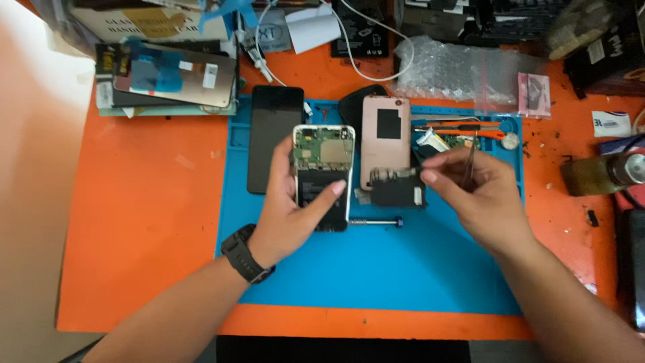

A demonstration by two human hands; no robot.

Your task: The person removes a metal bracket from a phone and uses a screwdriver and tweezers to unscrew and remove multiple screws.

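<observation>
The left hand (295, 215) grips the opened phone (323, 176) board-up for access, while the right hand (474, 191) pinches tweezers (469, 163) above the blue mat (376, 269).

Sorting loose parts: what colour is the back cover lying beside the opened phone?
Pink back cover with a black square patch, on the blue mat; head view.

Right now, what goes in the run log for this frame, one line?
left hand: holds opened phone | right hand: pinches tweezers | screwdriver: lies on blue mat | pink back cover: on mat
</observation>
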